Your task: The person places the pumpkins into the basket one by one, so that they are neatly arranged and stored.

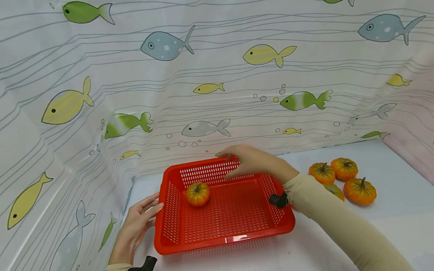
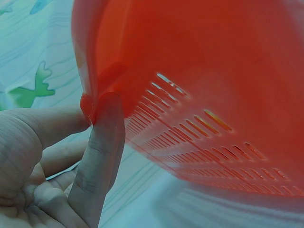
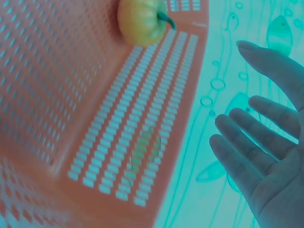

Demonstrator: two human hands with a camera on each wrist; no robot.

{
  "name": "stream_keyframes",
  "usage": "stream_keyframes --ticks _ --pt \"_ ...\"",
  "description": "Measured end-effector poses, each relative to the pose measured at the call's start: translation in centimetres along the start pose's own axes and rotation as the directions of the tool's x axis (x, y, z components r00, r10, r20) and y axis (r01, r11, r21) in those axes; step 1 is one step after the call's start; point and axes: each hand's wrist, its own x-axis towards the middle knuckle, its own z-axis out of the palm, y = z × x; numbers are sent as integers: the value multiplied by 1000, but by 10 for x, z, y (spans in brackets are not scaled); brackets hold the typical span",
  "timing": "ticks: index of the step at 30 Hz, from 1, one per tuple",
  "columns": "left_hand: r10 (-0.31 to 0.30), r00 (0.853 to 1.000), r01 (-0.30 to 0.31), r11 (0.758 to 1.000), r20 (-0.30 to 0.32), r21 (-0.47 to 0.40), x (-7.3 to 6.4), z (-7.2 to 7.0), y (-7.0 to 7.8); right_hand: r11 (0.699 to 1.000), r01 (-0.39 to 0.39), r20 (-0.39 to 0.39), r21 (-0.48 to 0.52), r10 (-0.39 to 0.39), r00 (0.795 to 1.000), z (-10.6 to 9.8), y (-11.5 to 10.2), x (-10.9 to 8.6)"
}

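Note:
A red plastic basket [image 1: 229,240] with slotted walls stands on the white table, one small orange pumpkin [image 1: 198,194] inside toward its back left. My left hand [image 1: 136,223] pinches the basket's left rim; in the left wrist view its thumb and a finger [image 2: 100,156] lie on either side of the edge. Over the far right part of the basket hovers my right hand [image 1: 250,161], fingers spread and nothing in them. In the right wrist view that hand [image 3: 270,156] is apart from the basket wall [image 3: 128,118], with the pumpkin [image 3: 141,21] beyond.
Several more pumpkins [image 1: 360,191] sit together on the table right of the basket, one partly behind my right sleeve [image 1: 330,212]. A fish-patterned sheet [image 1: 234,106] hangs behind and along both sides. Each wrist wears a black camera mount [image 1: 141,268].

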Motion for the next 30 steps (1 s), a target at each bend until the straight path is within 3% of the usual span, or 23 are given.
stream_keyframes --ticks 8,15,21,30 --pt "-5 1000 5 1000 -1 5 0 0 1 998 -58 -30 -13 58 998 -26 20 -32" --pt "-10 1000 10 1000 -3 4 0 0 1 993 -109 -76 41 111 991 -44 44 -67" --pt "-5 1000 5 1000 0 -4 -1 0 1 987 -157 -123 29 159 980 -49 77 -96" --pt "-13 1000 13 1000 -9 0 0 0 -2 955 -294 -138 -26 288 948 -50 124 -140"
